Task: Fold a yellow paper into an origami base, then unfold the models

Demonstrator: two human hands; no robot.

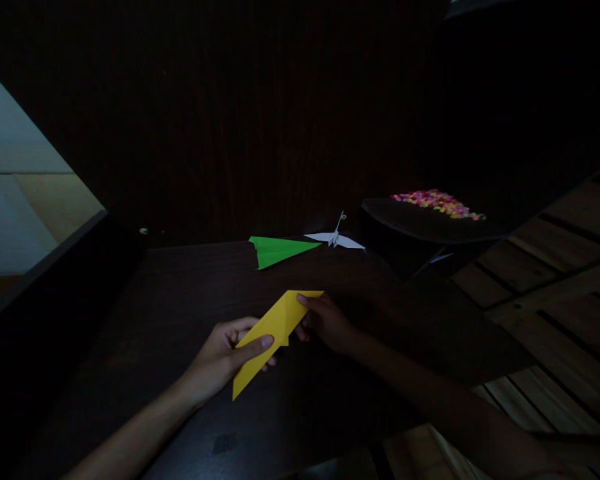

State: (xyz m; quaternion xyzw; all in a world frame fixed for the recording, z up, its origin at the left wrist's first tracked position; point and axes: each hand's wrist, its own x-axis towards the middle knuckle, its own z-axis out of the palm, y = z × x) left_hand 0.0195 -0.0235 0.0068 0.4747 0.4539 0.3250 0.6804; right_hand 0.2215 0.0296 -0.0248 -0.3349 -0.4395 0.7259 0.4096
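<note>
A folded yellow paper is held just above the dark table, long and pointed towards me. My left hand grips its near half, thumb on top. My right hand pinches its far upper corner. Behind it lie a green paper plane and a white paper crane, both resting on the table and apart from my hands.
A dark round tray holding several small colourful pieces stands at the right rear. Wooden slats run along the right side. A pale wall and floor show at the left. The scene is very dim.
</note>
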